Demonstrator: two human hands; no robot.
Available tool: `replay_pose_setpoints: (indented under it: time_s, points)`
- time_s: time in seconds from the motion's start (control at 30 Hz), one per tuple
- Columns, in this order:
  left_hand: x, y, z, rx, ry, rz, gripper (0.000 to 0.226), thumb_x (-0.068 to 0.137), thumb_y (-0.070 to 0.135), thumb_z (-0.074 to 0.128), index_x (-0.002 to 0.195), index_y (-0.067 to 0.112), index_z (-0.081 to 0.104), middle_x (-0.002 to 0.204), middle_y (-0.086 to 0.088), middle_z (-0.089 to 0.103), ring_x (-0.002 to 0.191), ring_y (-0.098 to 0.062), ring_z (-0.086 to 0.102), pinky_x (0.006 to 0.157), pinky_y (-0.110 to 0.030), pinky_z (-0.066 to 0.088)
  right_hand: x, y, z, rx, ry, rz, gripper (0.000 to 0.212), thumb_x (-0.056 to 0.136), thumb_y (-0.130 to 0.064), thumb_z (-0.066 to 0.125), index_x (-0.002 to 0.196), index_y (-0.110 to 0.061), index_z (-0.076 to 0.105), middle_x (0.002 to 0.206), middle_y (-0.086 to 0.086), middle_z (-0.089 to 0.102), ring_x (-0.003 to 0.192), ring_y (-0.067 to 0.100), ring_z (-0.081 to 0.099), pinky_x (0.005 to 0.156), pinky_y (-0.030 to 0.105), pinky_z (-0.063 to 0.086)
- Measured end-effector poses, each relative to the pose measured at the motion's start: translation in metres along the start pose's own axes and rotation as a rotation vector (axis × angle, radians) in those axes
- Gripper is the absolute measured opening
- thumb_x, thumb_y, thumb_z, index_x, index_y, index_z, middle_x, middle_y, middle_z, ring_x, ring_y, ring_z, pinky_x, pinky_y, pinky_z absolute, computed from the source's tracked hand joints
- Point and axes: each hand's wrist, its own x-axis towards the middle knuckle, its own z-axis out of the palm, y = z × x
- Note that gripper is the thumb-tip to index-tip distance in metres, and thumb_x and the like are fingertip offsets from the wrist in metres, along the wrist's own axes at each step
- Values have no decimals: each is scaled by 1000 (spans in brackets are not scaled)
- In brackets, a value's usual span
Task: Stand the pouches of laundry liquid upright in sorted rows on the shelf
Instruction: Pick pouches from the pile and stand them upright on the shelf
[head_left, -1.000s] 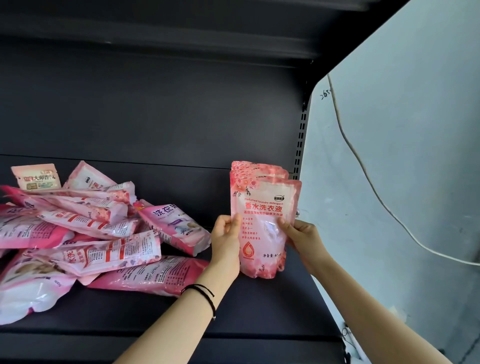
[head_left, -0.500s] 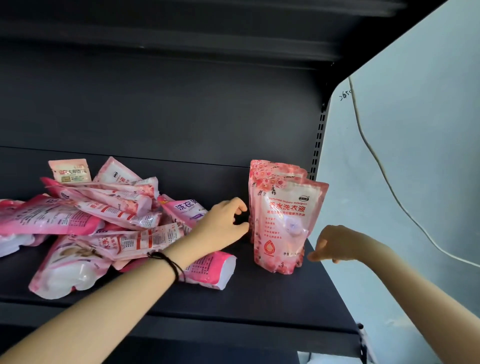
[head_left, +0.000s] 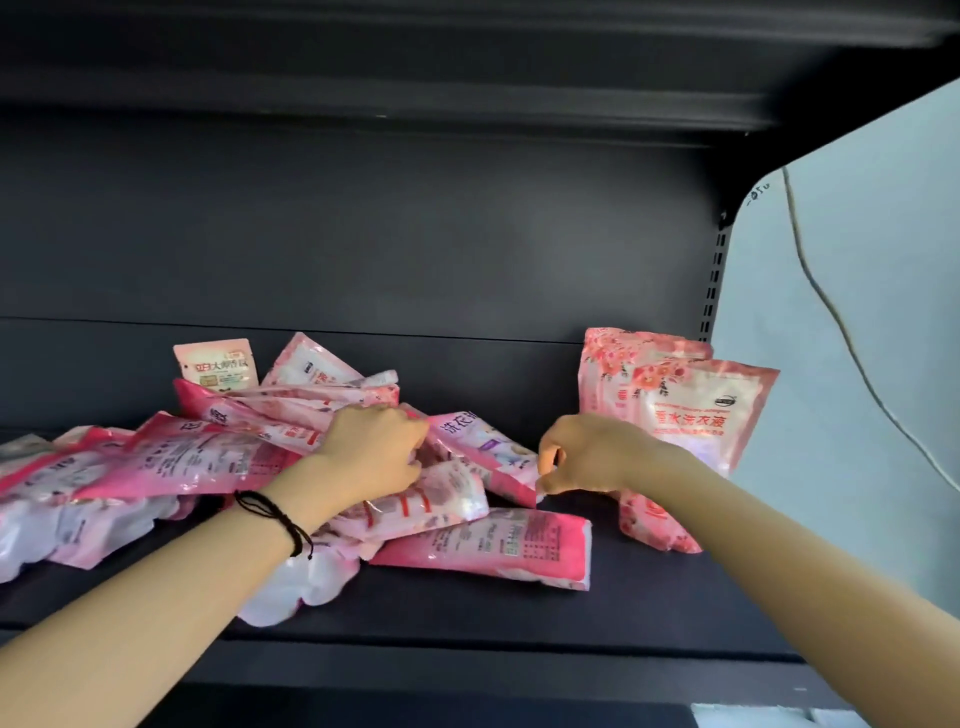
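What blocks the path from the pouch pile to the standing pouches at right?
Nothing visible: a bare strip of black metal shelf separates the heap of flat pink plastic pouches from the two upright pink pouches.

The heaped pouches are glossy plastic film, creased and catching highlights. The two standing pouches have the same sheen. The shelf board and back panel look like matt, dark painted metal. The wristband is black braided cord. The wall is smooth, pale and matt.

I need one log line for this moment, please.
left hand: on pouch pile, grip unclear; right hand: at pile edge, grip unclear; upright pouches: two, right end
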Motion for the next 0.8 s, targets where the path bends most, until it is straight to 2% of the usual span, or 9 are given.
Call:
replay_pose_setpoints:
  time_s: [0.17, 0.3, 0.43, 0.53, 0.63, 0.7, 0.8]
  points:
    - [7, -28, 12, -173, -14, -10, 16, 87, 31, 50, 95, 20, 59, 102, 2, 61, 92, -21, 58, 70, -31, 45, 48, -35, 10, 33, 57, 63, 23, 80, -41, 68, 95, -24, 71, 102, -3, 69, 93, 20, 66, 82, 37, 55]
    - [22, -32, 20, -205, 55, -15, 16, 88, 28, 52, 98, 18, 60, 103, 0, 59, 97, -22, 57, 71, -31, 43, 78, -55, 14, 90, 153, 81, 30, 79, -47, 63, 92, -21, 71, 95, -3, 70, 90, 22, 67, 79, 35, 55]
    - [37, -37, 31, -250, 41, -75, 18, 87, 33, 53, 97, 20, 61, 105, 1, 60, 97, -21, 58, 70, -29, 44, 110, -81, 21, 77, 210, 102, 37, 81, -54, 60, 93, -21, 72, 91, 0, 69, 83, 24, 66, 73, 32, 53]
    - [43, -41, 38, -271, 20, -94, 18, 86, 35, 53, 94, 21, 61, 102, 2, 59, 95, -20, 59, 71, -30, 46, 129, -93, 32, -16, 183, 94, 25, 83, -37, 65, 95, -15, 67, 83, 1, 61, 75, 24, 59, 65, 31, 45]
    - [48, -43, 42, -327, -57, -112, 17, 86, 35, 53, 93, 23, 63, 99, 3, 61, 90, -18, 60, 72, -32, 50, 143, -87, 40, -44, 247, 94, 10, 85, -22, 63, 89, -13, 67, 73, 0, 55, 74, 26, 62, 61, 29, 43]
    - [56, -43, 41, -412, -97, -146, 21, 86, 34, 53, 84, 17, 63, 88, 0, 63, 80, -20, 61, 64, -31, 47, 144, -80, 37, 53, 289, 120, 11, 83, -22, 65, 85, -12, 70, 75, 3, 60, 72, 27, 64, 61, 29, 48]
    - [66, -38, 35, -551, -114, -237, 41, 90, 37, 50, 59, 10, 46, 63, -6, 54, 63, -31, 58, 54, -30, 38, 138, -70, 28, 219, 351, 167, 13, 79, -23, 66, 81, -11, 72, 79, 7, 67, 74, 29, 66, 66, 32, 55]
